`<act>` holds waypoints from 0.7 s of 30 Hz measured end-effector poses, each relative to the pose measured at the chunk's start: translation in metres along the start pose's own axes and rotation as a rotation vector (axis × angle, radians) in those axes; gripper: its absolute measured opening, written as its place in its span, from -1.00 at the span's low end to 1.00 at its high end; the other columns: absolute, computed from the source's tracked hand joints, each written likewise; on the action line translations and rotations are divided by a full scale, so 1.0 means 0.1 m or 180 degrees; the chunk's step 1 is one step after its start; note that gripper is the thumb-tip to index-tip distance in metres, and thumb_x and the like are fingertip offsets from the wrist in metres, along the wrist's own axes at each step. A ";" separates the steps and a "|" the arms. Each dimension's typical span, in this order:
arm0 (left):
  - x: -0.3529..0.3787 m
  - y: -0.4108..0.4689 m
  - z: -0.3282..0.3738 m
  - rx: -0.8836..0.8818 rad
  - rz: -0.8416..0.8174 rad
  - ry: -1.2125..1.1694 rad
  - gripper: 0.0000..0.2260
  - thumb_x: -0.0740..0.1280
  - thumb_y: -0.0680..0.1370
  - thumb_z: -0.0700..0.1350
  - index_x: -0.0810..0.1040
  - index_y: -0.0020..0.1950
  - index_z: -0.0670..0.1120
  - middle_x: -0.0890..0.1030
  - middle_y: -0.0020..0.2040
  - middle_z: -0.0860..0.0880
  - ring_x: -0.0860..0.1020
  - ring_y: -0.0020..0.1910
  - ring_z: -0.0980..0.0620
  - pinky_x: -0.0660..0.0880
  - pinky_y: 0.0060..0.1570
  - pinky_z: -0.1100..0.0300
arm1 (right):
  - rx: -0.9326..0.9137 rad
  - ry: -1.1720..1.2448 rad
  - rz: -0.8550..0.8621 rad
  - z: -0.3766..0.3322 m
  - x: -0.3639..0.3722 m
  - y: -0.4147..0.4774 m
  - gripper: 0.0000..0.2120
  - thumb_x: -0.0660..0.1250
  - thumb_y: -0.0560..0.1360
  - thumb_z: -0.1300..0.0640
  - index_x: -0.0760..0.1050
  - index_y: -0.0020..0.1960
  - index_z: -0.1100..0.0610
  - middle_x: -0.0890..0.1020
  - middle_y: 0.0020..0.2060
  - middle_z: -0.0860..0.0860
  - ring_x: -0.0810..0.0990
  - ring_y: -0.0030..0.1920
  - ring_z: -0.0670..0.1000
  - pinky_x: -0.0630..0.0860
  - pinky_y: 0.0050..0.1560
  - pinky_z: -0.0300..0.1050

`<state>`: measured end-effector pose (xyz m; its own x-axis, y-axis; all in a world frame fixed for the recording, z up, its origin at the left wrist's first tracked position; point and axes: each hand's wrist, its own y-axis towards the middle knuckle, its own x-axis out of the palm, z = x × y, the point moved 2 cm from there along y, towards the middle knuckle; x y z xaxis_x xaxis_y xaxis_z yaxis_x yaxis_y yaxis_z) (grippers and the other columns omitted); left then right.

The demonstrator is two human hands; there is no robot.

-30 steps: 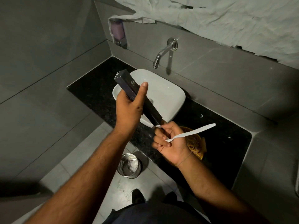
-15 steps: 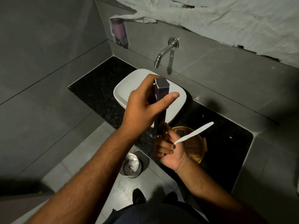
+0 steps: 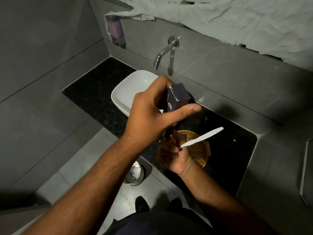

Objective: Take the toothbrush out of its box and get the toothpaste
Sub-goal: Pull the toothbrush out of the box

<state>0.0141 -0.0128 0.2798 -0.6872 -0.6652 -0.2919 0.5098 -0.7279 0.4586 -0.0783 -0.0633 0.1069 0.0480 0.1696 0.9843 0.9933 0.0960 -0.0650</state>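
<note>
My left hand (image 3: 149, 116) grips a long dark toothbrush box (image 3: 177, 97), held nearly upright with its closed end toward me. Just below it, my right hand (image 3: 172, 155) holds a white toothbrush (image 3: 202, 137) whose handle sticks out up and to the right. The right hand's fingers are at the box's lower end, partly hidden behind my left hand. I see no toothpaste; the lower end of the box is hidden.
A white basin (image 3: 128, 92) sits on a black counter (image 3: 94, 94) under a chrome wall tap (image 3: 162, 53). A woven yellow basket (image 3: 198, 150) stands on the counter behind my right hand. A metal bin (image 3: 135, 173) stands on the floor below. A soap dispenser (image 3: 115, 29) hangs in the corner.
My left hand has swung the box from slanting leftward to nearly upright above my right hand. The right hand with the toothbrush has stayed in roughly the same place.
</note>
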 end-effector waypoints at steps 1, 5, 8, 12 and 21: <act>0.00 0.01 -0.02 -0.0068 0.0052 0.0020 -0.55 0.67 0.48 0.03 0.55 -0.01 -0.27 0.70 -0.13 -0.16 0.72 -0.15 -0.26 0.64 -0.16 -0.27 | 0.0016 0.0002 0.0024 0.00 -0.02 0.01 -0.61 0.16 0.72 -0.14 0.65 -0.01 0.04 0.61 -0.48 -0.01 0.19 -0.58 -0.11 0.04 -0.37 -0.16; 0.02 0.02 -0.10 -0.0308 0.0116 -0.0099 -0.50 0.68 0.46 -0.03 0.49 -0.04 -0.36 0.65 -0.18 -0.26 0.63 -0.19 -0.35 0.57 -0.15 -0.30 | -0.0006 -0.0139 0.0509 -0.07 -0.09 0.06 -0.59 0.25 0.65 -0.26 0.68 -0.06 0.01 0.54 -0.48 -0.03 0.28 -0.60 -0.09 0.11 -0.37 -0.16; 0.09 -0.03 -0.10 -0.0275 0.0033 -0.0150 -0.54 0.65 0.46 0.00 0.52 -0.03 -0.32 0.68 -0.17 -0.23 0.68 -0.16 -0.33 0.61 -0.13 -0.28 | -0.0112 -0.0290 0.1177 -0.14 -0.18 0.07 -0.58 0.34 0.58 -0.29 0.60 -0.26 0.01 0.52 -0.49 -0.06 0.27 -0.63 -0.11 0.06 -0.37 -0.16; 0.15 -0.06 -0.11 -0.0284 -0.0042 -0.0225 -0.59 0.64 0.48 -0.04 0.54 -0.02 -0.31 0.70 -0.13 -0.25 0.70 -0.12 -0.33 0.62 -0.07 -0.28 | -0.0123 -0.0400 0.1441 -0.16 -0.25 0.09 -0.51 0.26 0.61 -0.20 0.62 -0.39 0.00 0.61 -0.47 -0.09 0.21 -0.59 -0.13 0.02 -0.29 -0.13; 0.16 -0.10 -0.24 -0.0450 -0.0066 -0.0477 -0.55 0.59 0.50 -0.03 0.51 0.03 -0.38 0.66 -0.08 -0.39 0.67 -0.08 -0.48 0.61 -0.05 -0.40 | -0.0248 -0.0935 0.1365 -0.21 -0.32 0.17 -0.57 0.69 0.09 -0.30 0.62 -0.36 -0.02 0.52 -0.49 -0.08 0.19 -0.58 -0.11 0.15 -0.37 -0.18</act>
<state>0.0102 -0.0206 0.2508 -0.7623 -0.6253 -0.1670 0.5550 -0.7643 0.3283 -0.0611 -0.0878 0.0780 0.4313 0.4468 0.7838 0.8964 -0.1136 -0.4285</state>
